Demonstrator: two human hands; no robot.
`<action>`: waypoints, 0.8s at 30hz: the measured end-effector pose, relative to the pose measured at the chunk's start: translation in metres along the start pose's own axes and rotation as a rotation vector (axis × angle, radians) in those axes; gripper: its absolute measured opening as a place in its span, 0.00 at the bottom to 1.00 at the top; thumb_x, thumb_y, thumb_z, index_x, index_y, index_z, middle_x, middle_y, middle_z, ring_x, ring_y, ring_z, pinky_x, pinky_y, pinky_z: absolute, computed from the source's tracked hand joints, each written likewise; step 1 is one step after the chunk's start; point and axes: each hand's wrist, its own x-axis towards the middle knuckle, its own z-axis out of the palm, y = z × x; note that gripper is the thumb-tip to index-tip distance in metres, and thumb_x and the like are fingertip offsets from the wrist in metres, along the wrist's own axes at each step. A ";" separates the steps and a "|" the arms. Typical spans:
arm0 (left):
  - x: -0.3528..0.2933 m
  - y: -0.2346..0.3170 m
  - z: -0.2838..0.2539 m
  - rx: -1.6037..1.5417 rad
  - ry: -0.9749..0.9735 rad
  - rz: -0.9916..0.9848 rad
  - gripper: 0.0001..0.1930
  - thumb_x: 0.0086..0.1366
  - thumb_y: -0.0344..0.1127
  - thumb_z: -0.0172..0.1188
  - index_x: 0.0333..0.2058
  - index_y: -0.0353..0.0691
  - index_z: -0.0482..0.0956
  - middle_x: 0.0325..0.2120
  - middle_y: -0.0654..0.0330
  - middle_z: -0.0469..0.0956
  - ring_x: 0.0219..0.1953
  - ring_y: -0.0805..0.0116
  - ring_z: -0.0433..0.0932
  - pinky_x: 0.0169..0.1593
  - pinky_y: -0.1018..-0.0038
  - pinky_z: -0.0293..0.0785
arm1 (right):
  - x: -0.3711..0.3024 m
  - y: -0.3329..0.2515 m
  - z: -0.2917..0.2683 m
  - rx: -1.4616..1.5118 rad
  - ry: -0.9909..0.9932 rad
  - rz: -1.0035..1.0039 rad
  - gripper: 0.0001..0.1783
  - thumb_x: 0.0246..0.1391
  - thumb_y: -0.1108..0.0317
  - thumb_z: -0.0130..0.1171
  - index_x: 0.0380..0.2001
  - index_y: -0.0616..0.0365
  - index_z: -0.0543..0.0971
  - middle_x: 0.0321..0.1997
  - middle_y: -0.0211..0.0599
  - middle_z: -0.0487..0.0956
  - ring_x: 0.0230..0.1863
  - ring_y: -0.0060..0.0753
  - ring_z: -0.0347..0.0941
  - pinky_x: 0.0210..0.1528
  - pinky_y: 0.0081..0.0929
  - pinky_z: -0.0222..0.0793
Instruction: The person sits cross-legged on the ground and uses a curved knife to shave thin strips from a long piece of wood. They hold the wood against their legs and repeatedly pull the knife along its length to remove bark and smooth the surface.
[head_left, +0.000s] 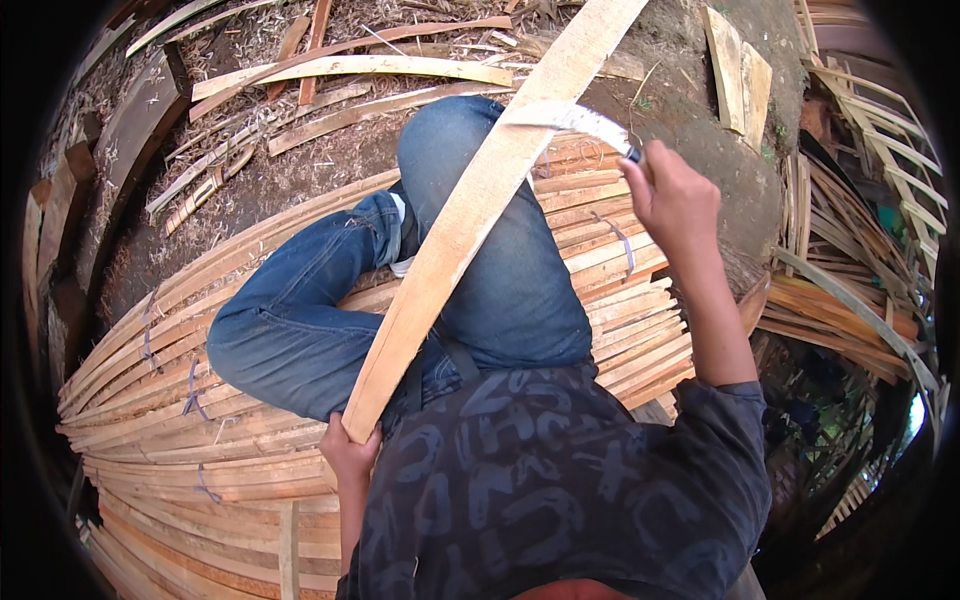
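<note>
My left hand (350,449) is closed round the near end of a long pale wooden plank (455,245), beside my hip. The plank slants up and to the right across my raised knee and runs out at the top edge. In my right hand (676,192), to the right of the plank, is a short tool with a pale curved blade (597,127), shaped like a sickle. Its handle is mostly hidden in my fist, with a dark collar showing. The blade's far end reaches over the plank's upper part; its edge is blurred.
I sit on bundles of thin wooden slats (250,430) tied with purplish strips. Loose slats (400,68) and shavings litter the dirt ahead. Thick dark boards (130,150) stand at the left. Two short pale boards (738,72) lie at the far right, with stacked strips (850,310) nearer.
</note>
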 end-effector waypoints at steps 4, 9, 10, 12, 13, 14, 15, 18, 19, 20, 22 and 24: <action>0.004 -0.010 0.002 -0.007 0.010 0.034 0.24 0.39 0.43 0.74 0.27 0.37 0.69 0.18 0.46 0.73 0.23 0.41 0.75 0.26 0.56 0.70 | 0.022 0.117 -0.028 -0.407 0.114 0.484 0.20 0.66 0.51 0.50 0.30 0.57 0.74 0.19 0.44 0.76 0.24 0.51 0.77 0.27 0.41 0.70; 0.008 -0.007 0.003 -0.005 0.004 0.036 0.24 0.38 0.43 0.73 0.27 0.37 0.69 0.18 0.47 0.74 0.23 0.42 0.76 0.26 0.58 0.70 | -0.004 0.022 -0.015 0.291 0.064 0.275 0.15 0.62 0.58 0.57 0.28 0.58 0.74 0.16 0.39 0.71 0.18 0.44 0.70 0.24 0.36 0.65; 0.002 -0.008 0.006 -0.012 0.014 0.022 0.24 0.38 0.43 0.73 0.27 0.37 0.69 0.19 0.46 0.74 0.23 0.43 0.76 0.26 0.58 0.70 | -0.011 -0.004 -0.004 0.352 0.058 0.142 0.11 0.57 0.62 0.62 0.29 0.57 0.75 0.15 0.37 0.71 0.16 0.40 0.70 0.21 0.34 0.64; 0.001 -0.007 0.003 -0.073 -0.065 -0.011 0.23 0.39 0.41 0.73 0.27 0.37 0.68 0.19 0.47 0.74 0.23 0.44 0.76 0.27 0.59 0.70 | -0.026 -0.044 0.006 0.506 -0.082 0.063 0.12 0.52 0.63 0.66 0.29 0.59 0.76 0.16 0.36 0.71 0.16 0.39 0.70 0.20 0.31 0.64; 0.000 -0.010 0.000 -0.130 -0.130 -0.043 0.23 0.39 0.41 0.72 0.27 0.37 0.68 0.19 0.47 0.74 0.23 0.45 0.76 0.27 0.61 0.71 | -0.036 -0.059 0.017 0.647 -0.101 0.048 0.12 0.52 0.63 0.67 0.29 0.60 0.76 0.16 0.36 0.71 0.16 0.39 0.70 0.20 0.31 0.65; 0.000 -0.013 -0.004 -0.187 -0.195 -0.076 0.22 0.39 0.40 0.72 0.27 0.37 0.68 0.19 0.48 0.74 0.22 0.46 0.76 0.27 0.62 0.71 | -0.044 -0.073 0.020 0.707 -0.109 0.003 0.13 0.52 0.63 0.67 0.29 0.60 0.77 0.17 0.37 0.72 0.17 0.40 0.71 0.20 0.32 0.65; -0.004 -0.019 -0.009 -0.242 -0.248 -0.116 0.22 0.40 0.39 0.71 0.27 0.37 0.67 0.19 0.48 0.73 0.22 0.48 0.76 0.28 0.64 0.71 | -0.049 -0.089 0.021 0.780 -0.203 0.011 0.13 0.52 0.62 0.67 0.29 0.59 0.76 0.17 0.37 0.72 0.17 0.41 0.72 0.21 0.32 0.65; -0.031 -0.033 -0.003 -0.608 -0.508 -0.385 0.17 0.48 0.32 0.66 0.37 0.33 0.75 0.27 0.60 0.79 0.31 0.75 0.75 0.38 0.74 0.72 | -0.055 -0.114 0.020 0.810 -0.287 -0.032 0.14 0.51 0.61 0.67 0.27 0.58 0.74 0.17 0.36 0.72 0.18 0.41 0.72 0.21 0.33 0.65; -0.038 -0.032 -0.002 -0.698 -0.571 -0.455 0.18 0.50 0.31 0.66 0.40 0.32 0.77 0.30 0.63 0.80 0.34 0.77 0.75 0.41 0.75 0.73 | -0.054 -0.115 0.019 0.802 -0.284 -0.043 0.15 0.51 0.61 0.68 0.27 0.58 0.74 0.17 0.36 0.72 0.18 0.41 0.72 0.21 0.33 0.65; -0.040 -0.035 -0.007 -0.727 -0.706 -0.512 0.17 0.55 0.31 0.64 0.43 0.31 0.78 0.34 0.65 0.80 0.36 0.77 0.75 0.44 0.76 0.73 | -0.053 -0.116 0.019 0.794 -0.281 -0.054 0.15 0.51 0.61 0.68 0.27 0.58 0.73 0.17 0.36 0.72 0.18 0.41 0.72 0.21 0.33 0.65; -0.035 -0.038 -0.007 -0.754 -0.811 -0.503 0.16 0.57 0.34 0.64 0.42 0.32 0.78 0.31 0.67 0.79 0.34 0.78 0.74 0.41 0.76 0.72 | -0.045 -0.108 0.015 0.733 -0.249 -0.020 0.16 0.51 0.59 0.68 0.27 0.57 0.74 0.18 0.35 0.73 0.18 0.41 0.73 0.20 0.33 0.65; -0.030 -0.050 -0.005 -0.736 -0.872 -0.515 0.15 0.57 0.40 0.64 0.37 0.34 0.78 0.25 0.69 0.76 0.28 0.80 0.72 0.33 0.79 0.70 | -0.035 -0.094 0.011 0.590 -0.174 -0.076 0.16 0.50 0.58 0.68 0.27 0.56 0.74 0.18 0.35 0.73 0.18 0.40 0.73 0.20 0.33 0.65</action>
